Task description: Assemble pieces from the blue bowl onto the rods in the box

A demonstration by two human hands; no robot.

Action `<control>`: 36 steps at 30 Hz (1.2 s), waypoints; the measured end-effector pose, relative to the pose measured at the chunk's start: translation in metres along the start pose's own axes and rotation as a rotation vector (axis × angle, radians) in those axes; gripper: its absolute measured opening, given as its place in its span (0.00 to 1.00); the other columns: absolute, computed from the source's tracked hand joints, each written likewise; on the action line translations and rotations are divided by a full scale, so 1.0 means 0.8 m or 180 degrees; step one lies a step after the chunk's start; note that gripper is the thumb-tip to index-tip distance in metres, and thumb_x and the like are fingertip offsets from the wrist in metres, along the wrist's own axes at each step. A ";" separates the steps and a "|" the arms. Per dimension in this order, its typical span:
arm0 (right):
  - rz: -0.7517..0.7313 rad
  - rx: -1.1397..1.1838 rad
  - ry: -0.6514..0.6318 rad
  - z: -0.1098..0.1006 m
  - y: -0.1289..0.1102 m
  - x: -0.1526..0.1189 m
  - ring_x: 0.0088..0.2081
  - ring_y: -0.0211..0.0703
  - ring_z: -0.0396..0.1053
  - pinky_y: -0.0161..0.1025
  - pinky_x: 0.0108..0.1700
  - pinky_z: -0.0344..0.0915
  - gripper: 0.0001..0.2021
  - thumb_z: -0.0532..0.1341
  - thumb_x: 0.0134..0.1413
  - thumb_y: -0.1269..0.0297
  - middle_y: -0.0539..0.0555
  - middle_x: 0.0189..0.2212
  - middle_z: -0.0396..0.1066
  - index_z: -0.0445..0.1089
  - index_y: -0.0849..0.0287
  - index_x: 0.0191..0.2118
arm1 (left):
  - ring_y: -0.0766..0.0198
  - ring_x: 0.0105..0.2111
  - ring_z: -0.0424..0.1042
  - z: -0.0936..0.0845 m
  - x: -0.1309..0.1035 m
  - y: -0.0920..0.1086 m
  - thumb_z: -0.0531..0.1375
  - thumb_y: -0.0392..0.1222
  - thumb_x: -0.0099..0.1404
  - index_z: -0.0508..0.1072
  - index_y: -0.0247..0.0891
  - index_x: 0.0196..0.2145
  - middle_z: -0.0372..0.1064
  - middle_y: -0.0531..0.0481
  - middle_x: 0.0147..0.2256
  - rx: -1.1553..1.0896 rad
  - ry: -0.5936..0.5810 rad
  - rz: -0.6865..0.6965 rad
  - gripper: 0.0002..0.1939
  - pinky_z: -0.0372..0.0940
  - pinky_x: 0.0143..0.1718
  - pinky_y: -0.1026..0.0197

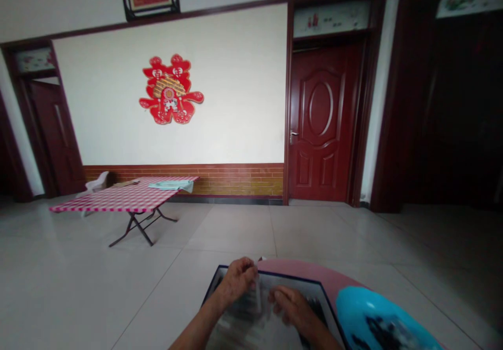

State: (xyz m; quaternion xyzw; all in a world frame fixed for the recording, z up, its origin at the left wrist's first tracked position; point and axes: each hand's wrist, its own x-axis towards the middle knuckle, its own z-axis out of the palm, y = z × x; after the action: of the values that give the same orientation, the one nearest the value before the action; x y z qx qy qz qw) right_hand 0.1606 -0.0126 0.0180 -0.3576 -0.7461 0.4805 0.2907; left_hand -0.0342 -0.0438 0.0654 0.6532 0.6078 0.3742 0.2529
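My left hand (240,281) is over the far side of a shallow box with a dark blue rim (291,276). Its thumb and fingers pinch a thin, pale, see-through strip (258,298) that hangs down into the box. To its right, my right hand (291,307) hovers above the same box with curled fingers; whatever may be between them is too blurred to name. Inside the box lie blurred, clear, plastic-looking pieces (239,326) and some dark items (316,308), partly covered by my hands and forearms.
The box rests on a pink round table (310,270). Right of it stands a bright blue basin (359,303) with dark pieces inside. Farther off are a folding table with a red checked cloth (129,197), a white chair (97,181) and a dark red door (322,124).
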 end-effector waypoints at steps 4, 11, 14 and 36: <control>0.0373 0.0602 -0.0275 0.001 -0.009 -0.003 0.29 0.41 0.70 0.34 0.25 0.61 0.24 0.50 0.50 0.43 0.57 0.32 0.74 0.69 0.59 0.34 | 0.65 0.24 0.70 0.026 0.008 -0.003 0.45 0.46 0.64 0.66 0.36 0.32 0.69 0.53 0.23 -0.0319 0.0327 -0.0282 0.15 0.63 0.21 0.67; 0.0086 0.0644 0.0796 -0.019 -0.017 -0.003 0.27 0.39 0.67 0.34 0.28 0.62 0.17 0.53 0.51 0.49 0.52 0.25 0.70 0.69 0.58 0.30 | 0.58 0.34 0.72 0.034 0.001 -0.006 0.48 0.40 0.62 0.68 0.34 0.38 0.72 0.45 0.33 -0.0078 0.0827 -0.0484 0.12 0.68 0.35 0.57; 0.0088 0.0530 0.1154 -0.025 -0.012 0.000 0.26 0.40 0.66 0.35 0.27 0.62 0.16 0.53 0.50 0.49 0.50 0.23 0.69 0.68 0.57 0.28 | 0.53 0.51 0.64 0.042 -0.012 0.009 0.52 0.38 0.61 0.66 0.35 0.50 0.67 0.40 0.49 0.0755 0.1044 0.0345 0.18 0.59 0.53 0.49; 0.0390 -0.3497 0.0629 -0.010 0.032 -0.014 0.54 0.58 0.65 0.46 0.54 0.61 0.14 0.54 0.53 0.72 0.69 0.52 0.68 0.74 0.64 0.41 | 0.58 0.39 0.73 0.085 -0.015 -0.014 0.48 0.36 0.67 0.65 0.40 0.54 0.72 0.44 0.43 0.2086 0.0212 0.0542 0.18 0.65 0.40 0.60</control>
State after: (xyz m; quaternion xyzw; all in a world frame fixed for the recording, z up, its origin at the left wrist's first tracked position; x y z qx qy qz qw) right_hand 0.1799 -0.0104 -0.0039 -0.5425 -0.8339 0.0015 0.1019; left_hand 0.0133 -0.0456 0.0141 0.7356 0.6469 0.2000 -0.0226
